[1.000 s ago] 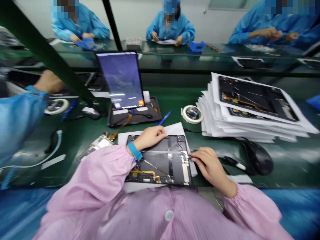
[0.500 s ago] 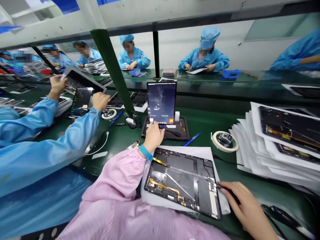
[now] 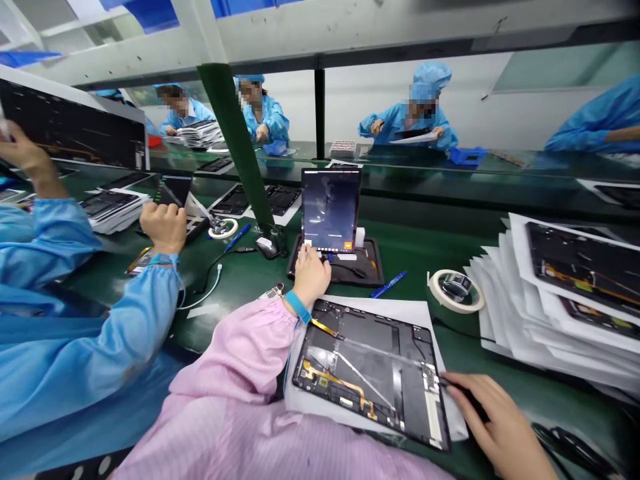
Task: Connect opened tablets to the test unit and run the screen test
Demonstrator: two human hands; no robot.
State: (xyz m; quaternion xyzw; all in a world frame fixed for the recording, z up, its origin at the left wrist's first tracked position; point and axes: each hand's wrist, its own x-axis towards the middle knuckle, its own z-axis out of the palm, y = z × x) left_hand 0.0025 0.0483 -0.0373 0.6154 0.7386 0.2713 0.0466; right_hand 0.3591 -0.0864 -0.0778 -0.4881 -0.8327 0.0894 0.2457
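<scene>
Here the left hand reaches far across the counter, back upward, wrist fairly straight behind it, with a blue wristband just above the pink sleeve. Its fingers stretch toward the lower left corner of the lit screen, which stands upright at a dark tray; whether they press the glass, or the hidden palm grips anything, I cannot tell. The forearm passes beside the left edge of the opened tablet shell, which lies slantwise on white paper at the near side of the counter. The right hand comes in from the near right, low and turned on its side, its thumb and forefinger pinched on a thin dark piece at the shell's right edge. A blue pen lies beyond the paper, a tape roll farther right, near a stack of sheets and shells.
</scene>
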